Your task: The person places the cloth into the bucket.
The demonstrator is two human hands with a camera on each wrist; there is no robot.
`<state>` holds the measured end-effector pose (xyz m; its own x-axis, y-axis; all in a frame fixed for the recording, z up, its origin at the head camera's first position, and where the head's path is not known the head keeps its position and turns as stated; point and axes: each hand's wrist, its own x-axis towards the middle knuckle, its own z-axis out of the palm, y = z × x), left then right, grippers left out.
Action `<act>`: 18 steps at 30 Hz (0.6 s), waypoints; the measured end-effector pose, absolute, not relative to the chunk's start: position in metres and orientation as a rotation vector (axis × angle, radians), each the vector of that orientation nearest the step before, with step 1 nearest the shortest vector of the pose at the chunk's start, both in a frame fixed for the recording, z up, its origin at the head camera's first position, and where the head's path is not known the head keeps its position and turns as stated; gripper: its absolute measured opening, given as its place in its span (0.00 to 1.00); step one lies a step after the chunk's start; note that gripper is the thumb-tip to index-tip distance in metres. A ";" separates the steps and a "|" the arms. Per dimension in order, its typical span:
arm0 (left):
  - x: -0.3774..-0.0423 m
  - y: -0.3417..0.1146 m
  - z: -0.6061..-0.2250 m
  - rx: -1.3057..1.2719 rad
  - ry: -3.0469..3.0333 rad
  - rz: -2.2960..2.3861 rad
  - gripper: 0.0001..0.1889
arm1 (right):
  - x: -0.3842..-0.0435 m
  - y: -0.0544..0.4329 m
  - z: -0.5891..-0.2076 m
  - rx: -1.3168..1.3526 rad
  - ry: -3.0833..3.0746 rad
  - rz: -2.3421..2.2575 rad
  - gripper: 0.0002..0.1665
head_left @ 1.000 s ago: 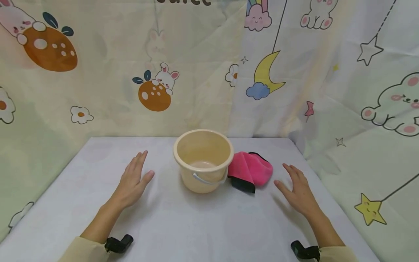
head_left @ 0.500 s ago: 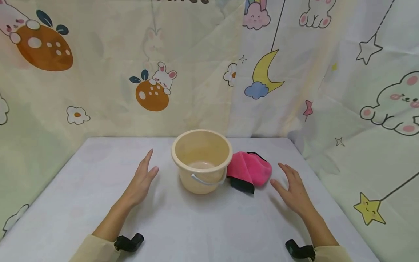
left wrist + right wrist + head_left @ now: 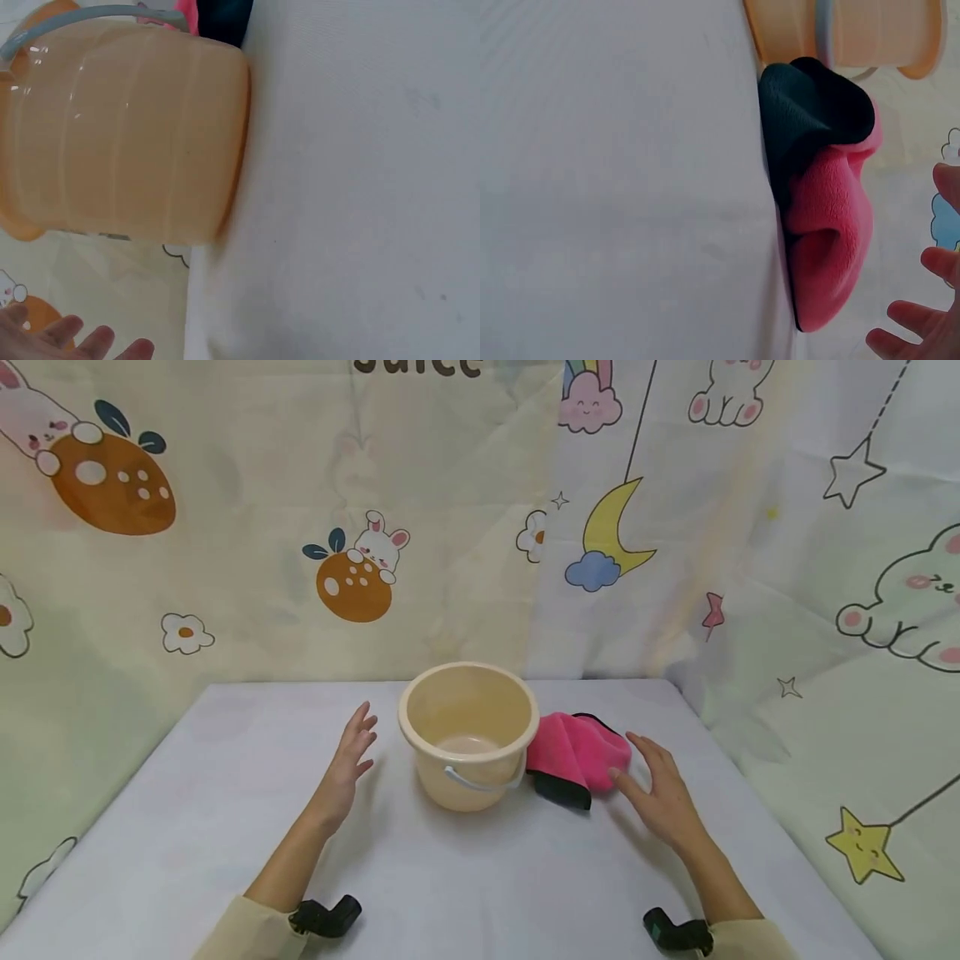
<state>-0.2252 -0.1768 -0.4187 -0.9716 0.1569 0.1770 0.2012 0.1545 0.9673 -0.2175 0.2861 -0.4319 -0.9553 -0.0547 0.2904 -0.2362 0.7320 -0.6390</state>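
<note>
A cream plastic bucket (image 3: 457,785) with a pale grey handle (image 3: 480,785) stands upright on the white table. Against its right side lies a crumpled pink cloth (image 3: 577,752) with black edging, its dark part (image 3: 802,105) turned toward the bucket in the right wrist view. My left hand (image 3: 343,772) hovers left of the bucket, palm facing it, fingers relaxed and holding nothing. Just right of the cloth is my right hand (image 3: 660,793), thumb and fingers spread; the thumb tip overlaps the cloth's edge in the head view. Fingertips (image 3: 97,341) show low in the left wrist view.
A white table (image 3: 480,885) fills the foreground. Behind and beside it hang printed curtains (image 3: 247,527) with rabbits, fruit, a moon and stars. Each wrist carries a small black camera, the left one (image 3: 326,917) and the right one (image 3: 678,933) both low over the table.
My left hand has moved rightward toward the bucket and turned more edge-on. My right hand has shifted left toward the cloth. Bucket and cloth stay in place; the head view has tilted slightly.
</note>
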 end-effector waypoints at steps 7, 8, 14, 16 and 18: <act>-0.234 -0.161 -0.415 -0.337 -2.278 -2.126 0.35 | -0.217 0.278 -0.435 0.204 -2.699 1.075 0.44; -0.234 -0.159 -0.414 -0.334 -2.277 -2.133 0.35 | -0.218 0.277 -0.435 0.206 -2.704 1.075 0.44; -0.239 -0.149 -0.410 -0.307 -2.235 -2.200 0.37 | -0.228 0.267 -0.431 0.212 -2.743 1.072 0.48; -0.240 -0.146 -0.409 -0.303 -2.218 -2.227 0.37 | -0.229 0.265 -0.430 0.201 -2.771 1.064 0.49; -0.240 -0.143 -0.408 -0.320 -2.202 -2.239 0.38 | -0.230 0.262 -0.428 0.193 -2.794 1.066 0.49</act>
